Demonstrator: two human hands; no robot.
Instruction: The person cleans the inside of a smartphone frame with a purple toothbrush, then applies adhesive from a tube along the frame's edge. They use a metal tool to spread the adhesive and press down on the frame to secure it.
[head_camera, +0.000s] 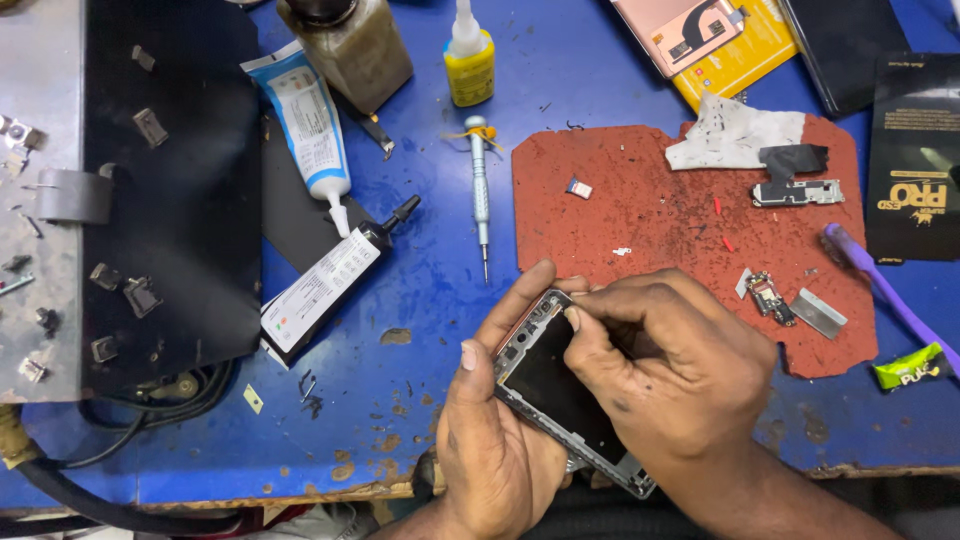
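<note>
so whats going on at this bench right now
A person is working on an opened phone frame over a blue table. The left hand cradles it from below while the right hand presses fingertips into its upper edge. A small screwdriver lies untouched nearby, beside glue tubes. Small removed parts sit on a red mat.

You see white-and-blue labelled tube (305, 115) lying upper left on blue bench; black tube with white label (330, 280) just below it. Yellow labelled bottle (469, 68) stands top centre. Yellow packet (740, 60) top right; black box (912, 160) far right; green sachet (908, 367) at right edge.
</note>
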